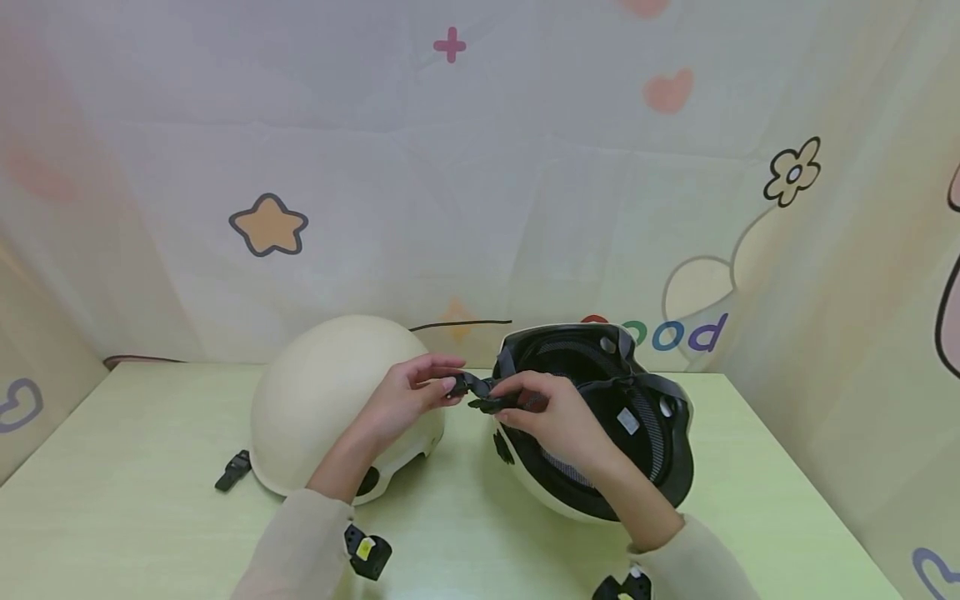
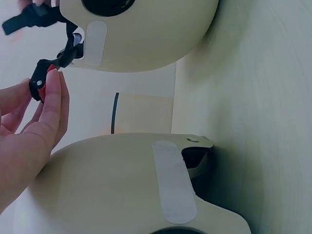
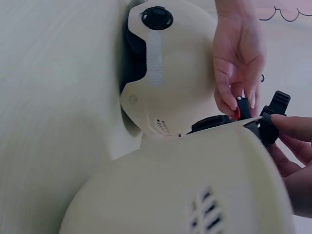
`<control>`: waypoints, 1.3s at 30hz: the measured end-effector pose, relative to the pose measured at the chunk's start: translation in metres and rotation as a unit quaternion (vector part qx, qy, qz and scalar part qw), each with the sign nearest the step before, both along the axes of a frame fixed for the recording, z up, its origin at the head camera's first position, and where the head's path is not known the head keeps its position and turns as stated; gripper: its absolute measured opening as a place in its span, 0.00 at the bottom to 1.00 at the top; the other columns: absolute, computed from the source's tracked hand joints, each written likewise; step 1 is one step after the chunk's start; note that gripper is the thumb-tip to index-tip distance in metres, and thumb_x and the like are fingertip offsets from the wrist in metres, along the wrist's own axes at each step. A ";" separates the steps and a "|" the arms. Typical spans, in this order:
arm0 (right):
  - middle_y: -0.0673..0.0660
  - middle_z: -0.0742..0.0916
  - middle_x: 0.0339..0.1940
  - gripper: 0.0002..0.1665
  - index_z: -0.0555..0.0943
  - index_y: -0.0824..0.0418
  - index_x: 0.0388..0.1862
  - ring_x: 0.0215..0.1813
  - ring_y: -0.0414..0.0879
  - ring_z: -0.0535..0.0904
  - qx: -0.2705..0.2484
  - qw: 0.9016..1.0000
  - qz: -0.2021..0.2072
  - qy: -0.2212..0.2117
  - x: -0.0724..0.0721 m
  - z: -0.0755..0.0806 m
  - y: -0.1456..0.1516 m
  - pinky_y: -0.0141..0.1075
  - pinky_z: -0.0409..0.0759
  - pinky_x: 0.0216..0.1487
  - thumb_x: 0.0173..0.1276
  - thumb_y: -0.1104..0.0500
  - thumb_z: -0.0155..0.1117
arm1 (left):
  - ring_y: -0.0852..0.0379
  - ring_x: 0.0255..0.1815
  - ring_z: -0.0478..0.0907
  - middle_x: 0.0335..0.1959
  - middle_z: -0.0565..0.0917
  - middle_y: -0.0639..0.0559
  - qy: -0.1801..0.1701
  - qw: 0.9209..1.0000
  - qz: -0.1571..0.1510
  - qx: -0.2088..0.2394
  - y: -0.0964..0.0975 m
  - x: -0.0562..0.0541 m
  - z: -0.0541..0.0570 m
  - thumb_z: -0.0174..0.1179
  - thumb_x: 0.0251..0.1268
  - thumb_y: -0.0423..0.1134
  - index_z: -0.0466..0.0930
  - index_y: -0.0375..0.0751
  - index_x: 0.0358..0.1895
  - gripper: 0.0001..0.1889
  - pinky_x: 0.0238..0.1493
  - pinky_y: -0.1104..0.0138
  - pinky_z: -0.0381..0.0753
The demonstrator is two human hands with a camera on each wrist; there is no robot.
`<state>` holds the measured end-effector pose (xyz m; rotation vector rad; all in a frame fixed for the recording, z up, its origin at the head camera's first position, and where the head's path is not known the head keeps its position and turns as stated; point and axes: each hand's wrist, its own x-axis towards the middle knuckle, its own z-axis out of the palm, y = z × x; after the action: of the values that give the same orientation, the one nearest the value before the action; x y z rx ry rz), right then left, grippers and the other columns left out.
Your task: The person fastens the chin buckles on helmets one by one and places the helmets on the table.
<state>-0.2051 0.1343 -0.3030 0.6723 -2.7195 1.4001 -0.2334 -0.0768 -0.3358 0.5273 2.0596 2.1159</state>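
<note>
From my end I count two hands, both grasping. The left hand [image 1: 411, 393] pinches one buckle end [image 2: 37, 82], black with a red part, between thumb and fingers. The right hand [image 1: 557, 417] pinches a second black piece, the strap fitting [image 3: 279, 103], just beside it. I see these two pieces apart from each other, held over the near-left edge of one upturned helmet [image 1: 678, 450], which sits on the right with its open side toward the head camera. Inside it I make out dark straps [image 1: 660, 383], black padding and one pale label [image 1: 628, 421].

That makes two cream helmets in all: the other, the dome-up helmet [image 1: 322, 392], stands to the left, behind the left forearm. One black clip [image 1: 233, 471] lies just beside its left edge. Both helmets rest on one pale green table [image 1: 757, 483]. I count two black wrist units [image 1: 367, 552], one at each sleeve. Behind, one printed backdrop [image 1: 405, 192] carries one outlined star [image 1: 268, 225], one flower [image 1: 792, 172] and one pink plus sign [image 1: 450, 45].
</note>
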 end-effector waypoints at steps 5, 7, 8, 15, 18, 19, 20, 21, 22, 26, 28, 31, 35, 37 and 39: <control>0.55 0.80 0.33 0.11 0.82 0.60 0.42 0.32 0.50 0.75 -0.028 1.000 0.005 -0.012 0.004 0.016 0.008 0.38 0.75 0.36 0.58 0.66 0.65 | 0.44 0.48 0.77 0.51 0.74 0.35 -0.001 1.000 -0.008 0.011 -0.001 0.000 0.000 0.49 0.66 0.26 0.70 0.26 0.54 0.14 0.49 0.64 0.75; 0.55 0.80 0.33 0.12 0.82 0.61 0.43 0.33 0.50 0.76 -0.027 1.000 0.009 -0.003 0.005 0.025 0.013 0.38 0.76 0.37 0.59 0.67 0.64 | 0.45 0.48 0.78 0.50 0.75 0.36 -0.005 1.000 -0.007 0.010 -0.002 0.001 0.001 0.49 0.66 0.27 0.72 0.26 0.52 0.13 0.49 0.64 0.75; 0.55 0.80 0.33 0.12 0.81 0.61 0.43 0.33 0.50 0.76 -0.023 1.000 0.008 0.003 0.005 0.030 0.016 0.38 0.76 0.38 0.59 0.67 0.64 | 0.45 0.48 0.77 0.49 0.75 0.37 -0.007 1.000 -0.005 0.006 -0.002 0.001 0.001 0.49 0.67 0.27 0.73 0.26 0.51 0.13 0.50 0.63 0.75; 0.58 0.79 0.39 0.14 0.80 0.63 0.47 0.40 0.50 0.75 0.020 1.000 0.003 0.016 -0.001 0.064 0.047 0.39 0.76 0.41 0.61 0.65 0.62 | 0.54 0.45 0.78 0.46 0.79 0.44 0.000 1.000 0.002 -0.031 -0.005 0.003 0.005 0.59 0.61 0.32 0.76 0.32 0.50 0.14 0.53 0.62 0.72; 0.58 0.79 0.46 0.15 0.79 0.64 0.49 0.44 0.51 0.74 0.034 0.999 -0.003 0.007 -0.005 0.074 0.063 0.39 0.75 0.43 0.63 0.63 0.61 | 0.55 0.44 0.77 0.44 0.81 0.47 0.012 0.999 0.015 -0.047 -0.004 0.003 0.006 0.62 0.57 0.32 0.78 0.35 0.49 0.16 0.51 0.62 0.72; 0.59 0.79 0.47 0.15 0.78 0.64 0.49 0.44 0.51 0.74 0.035 0.999 -0.004 0.004 -0.006 0.076 0.068 0.39 0.75 0.43 0.63 0.63 0.61 | 0.55 0.43 0.77 0.44 0.81 0.47 0.017 0.999 0.018 -0.047 -0.004 0.003 0.007 0.62 0.57 0.32 0.78 0.35 0.50 0.16 0.50 0.62 0.72; 0.60 0.79 0.47 0.15 0.78 0.65 0.49 0.44 0.51 0.74 0.035 0.999 -0.006 0.001 -0.007 0.078 0.073 0.38 0.75 0.43 0.63 0.63 0.61 | 0.55 0.42 0.77 0.43 0.81 0.47 0.023 0.998 0.022 -0.046 -0.004 0.003 0.007 0.62 0.57 0.31 0.78 0.35 0.50 0.16 0.49 0.61 0.72; 0.60 0.80 0.47 0.15 0.78 0.66 0.48 0.43 0.51 0.75 0.035 0.999 -0.006 0.001 -0.009 0.079 0.078 0.38 0.75 0.43 0.63 0.64 0.61 | 0.55 0.41 0.77 0.42 0.81 0.46 0.029 0.998 0.027 -0.043 -0.003 0.002 0.007 0.62 0.57 0.31 0.78 0.35 0.50 0.16 0.48 0.61 0.72; 0.60 0.80 0.46 0.15 0.78 0.66 0.48 0.43 0.50 0.76 0.039 0.999 -0.009 0.002 -0.010 0.079 0.084 0.36 0.76 0.43 0.63 0.63 0.61 | 0.55 0.41 0.77 0.42 0.81 0.46 0.033 0.998 0.032 -0.041 -0.003 0.002 0.007 0.62 0.57 0.31 0.77 0.34 0.51 0.17 0.47 0.61 0.72; 0.59 0.82 0.42 0.15 0.78 0.68 0.47 0.41 0.47 0.78 0.038 0.999 -0.007 0.012 -0.015 0.078 0.105 0.33 0.77 0.42 0.63 0.63 0.61 | 0.55 0.39 0.77 0.41 0.80 0.46 0.040 0.998 0.053 -0.024 -0.002 0.002 0.008 0.62 0.56 0.30 0.75 0.33 0.52 0.18 0.44 0.65 0.74; 0.57 0.82 0.41 0.15 0.78 0.68 0.48 0.42 0.45 0.77 0.045 0.999 -0.009 0.015 -0.016 0.077 0.114 0.32 0.77 0.42 0.63 0.62 0.61 | 0.55 0.39 0.77 0.41 0.80 0.46 0.040 0.997 0.060 -0.018 -0.002 0.002 0.009 0.62 0.56 0.29 0.75 0.33 0.52 0.18 0.42 0.67 0.74; 0.55 0.81 0.43 0.16 0.77 0.69 0.49 0.43 0.43 0.76 0.052 0.999 -0.009 0.014 -0.016 0.077 0.126 0.31 0.76 0.43 0.64 0.62 0.60 | 0.55 0.41 0.76 0.42 0.80 0.46 0.047 0.997 0.062 -0.021 -0.003 0.002 0.009 0.61 0.57 0.29 0.75 0.34 0.51 0.17 0.41 0.68 0.74; 0.54 0.81 0.42 0.16 0.76 0.69 0.49 0.44 0.41 0.76 0.061 0.998 -0.008 0.011 -0.015 0.076 0.137 0.31 0.75 0.44 0.65 0.62 0.59 | 0.53 0.44 0.77 0.46 0.77 0.42 0.043 0.998 0.041 0.002 -0.003 0.003 0.009 0.59 0.58 0.28 0.70 0.34 0.55 0.20 0.46 0.65 0.76; 0.53 0.82 0.42 0.17 0.76 0.69 0.50 0.44 0.40 0.76 0.064 0.998 -0.009 0.004 -0.015 0.074 0.140 0.30 0.74 0.45 0.65 0.61 0.60 | 0.53 0.44 0.78 0.48 0.75 0.39 0.034 0.999 0.028 0.026 -0.002 0.003 0.010 0.58 0.59 0.26 0.68 0.32 0.57 0.22 0.48 0.61 0.76; 0.54 0.82 0.42 0.18 0.76 0.69 0.51 0.44 0.40 0.76 0.065 0.998 -0.007 -0.006 -0.014 0.072 0.143 0.30 0.74 0.45 0.64 0.61 0.60 | 0.52 0.44 0.79 0.49 0.74 0.38 0.026 0.998 0.016 0.047 -0.001 0.003 0.010 0.57 0.59 0.24 0.66 0.30 0.57 0.22 0.48 0.60 0.76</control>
<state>-0.2191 0.2769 -0.2308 0.6514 -2.8382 1.2386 -0.2304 -0.0781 -0.3256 0.5701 2.0163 2.2502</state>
